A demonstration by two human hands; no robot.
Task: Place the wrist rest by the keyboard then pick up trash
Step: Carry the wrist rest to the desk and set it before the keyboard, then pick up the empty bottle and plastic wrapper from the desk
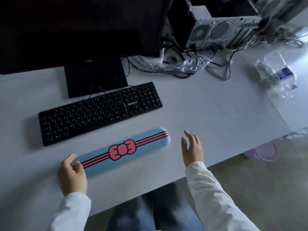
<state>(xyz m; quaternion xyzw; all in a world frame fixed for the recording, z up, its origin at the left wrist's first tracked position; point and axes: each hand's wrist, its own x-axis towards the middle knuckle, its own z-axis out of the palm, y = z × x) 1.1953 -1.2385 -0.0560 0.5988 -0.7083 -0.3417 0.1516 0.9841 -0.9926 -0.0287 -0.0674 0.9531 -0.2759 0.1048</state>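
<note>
A light blue wrist rest (pixel 133 157) with a pink bow and stripes lies on the white desk (pixel 208 117), just in front of the black keyboard (pixel 100 110) and parallel to it. My left hand (pixel 72 174) is at the rest's left end, fingers spread and touching or just above it. A short way right of the rest's other end, my right hand (pixel 192 148) hovers with fingers apart, holding nothing. A crushed clear plastic bottle (pixel 277 75) with a blue label lies at the desk's far right. Crumpled clear plastic wrap (pixel 193 63) sits among the cables behind.
A dark monitor (pixel 80 30) on its stand rises behind the keyboard. A computer case (pixel 221 30) and tangled cables (pixel 215 67) fill the back right. A lilac bin (pixel 265 152) stands on the floor beyond the desk's right edge. My legs are under the front edge.
</note>
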